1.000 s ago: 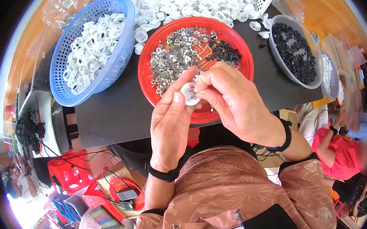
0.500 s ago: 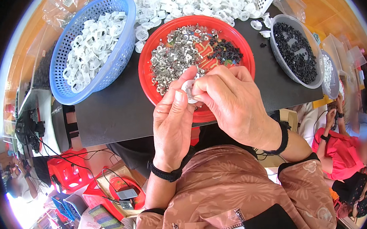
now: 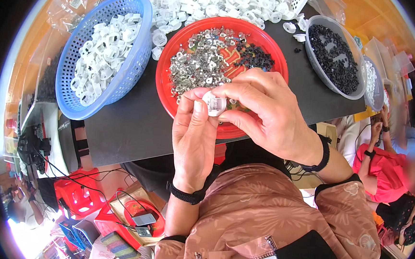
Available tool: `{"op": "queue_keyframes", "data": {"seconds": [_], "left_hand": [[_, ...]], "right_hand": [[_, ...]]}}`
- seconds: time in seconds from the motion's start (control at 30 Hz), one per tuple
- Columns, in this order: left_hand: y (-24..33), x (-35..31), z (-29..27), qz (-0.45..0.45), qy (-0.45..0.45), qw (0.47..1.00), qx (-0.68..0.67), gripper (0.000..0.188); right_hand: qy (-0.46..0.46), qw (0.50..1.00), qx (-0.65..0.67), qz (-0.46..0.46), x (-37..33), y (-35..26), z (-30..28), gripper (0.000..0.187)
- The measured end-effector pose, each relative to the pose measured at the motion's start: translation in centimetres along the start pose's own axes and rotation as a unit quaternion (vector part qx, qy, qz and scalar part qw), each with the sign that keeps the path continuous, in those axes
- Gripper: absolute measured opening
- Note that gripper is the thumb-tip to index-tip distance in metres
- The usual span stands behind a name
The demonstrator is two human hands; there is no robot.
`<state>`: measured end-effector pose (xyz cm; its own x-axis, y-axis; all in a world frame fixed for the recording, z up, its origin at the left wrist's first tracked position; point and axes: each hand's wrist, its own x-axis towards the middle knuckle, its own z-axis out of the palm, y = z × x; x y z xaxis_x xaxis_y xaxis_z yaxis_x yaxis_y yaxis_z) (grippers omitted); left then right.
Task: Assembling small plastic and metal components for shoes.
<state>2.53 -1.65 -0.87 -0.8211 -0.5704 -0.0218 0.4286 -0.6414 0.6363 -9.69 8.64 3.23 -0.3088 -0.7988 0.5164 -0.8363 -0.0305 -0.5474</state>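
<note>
Over the near part of the red round tray (image 3: 163, 61), my left hand (image 3: 192, 140) pinches a white round plastic part (image 3: 215, 104) between thumb and fingers. A rectangular recess shows on the face of this part. My right hand (image 3: 273, 117) has its forefinger at the top edge of the part and its thumb at the lower right edge. Small silver metal pieces (image 3: 187, 69) fill much of the tray's left side. Small black pieces (image 3: 257, 57) lie at its upper right. My fingers hide part of the tray.
A blue basket (image 3: 143, 53) of white parts stands left on the dark table (image 3: 125, 133). White parts (image 3: 216, 2) are heaped along the far side. At right is a clear bowl (image 3: 360, 87) of black pieces. A person in red (image 3: 382, 173) sits farther right.
The fingers of my right hand have come off the face of the white part to its edges. The part has turned, so its face now shows.
</note>
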Motion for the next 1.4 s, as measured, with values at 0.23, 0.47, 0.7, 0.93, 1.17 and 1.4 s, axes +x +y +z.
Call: {"op": "queue_keyframes", "data": {"seconds": [0.23,0.47,0.7,0.93,1.17,1.4], "left_hand": [[0.5,-0.1,0.5,-0.014,0.014,1.0,-0.012,0.022],[-0.1,-0.3,0.3,-0.008,-0.004,1.0,-0.011,0.026],[0.1,-0.5,0.3,-0.041,0.023,0.997,-0.055,0.024],[0.0,-0.8,0.4,-0.04,0.055,0.997,-0.02,0.021],[0.6,-1.1,0.5,-0.02,0.07,0.997,-0.014,0.019],[1.2,-1.2,0.9,-0.044,0.092,0.994,0.026,0.02]], "right_hand": [[0.062,0.991,-0.088,-0.082,0.1,0.3,1.7,0.035],[0.091,0.98,-0.129,-0.118,-0.2,0.9,2.3,0.043],[0.085,0.976,-0.134,-0.15,-0.7,1.3,2.6,0.049],[0.081,0.973,-0.147,-0.159,-0.7,1.1,2.7,0.048],[-0.029,0.994,-0.01,-0.104,0.3,0.8,0.8,0.047],[-0.047,0.99,-0.117,0.061,3.6,7.8,-3.6,0.01]]}}
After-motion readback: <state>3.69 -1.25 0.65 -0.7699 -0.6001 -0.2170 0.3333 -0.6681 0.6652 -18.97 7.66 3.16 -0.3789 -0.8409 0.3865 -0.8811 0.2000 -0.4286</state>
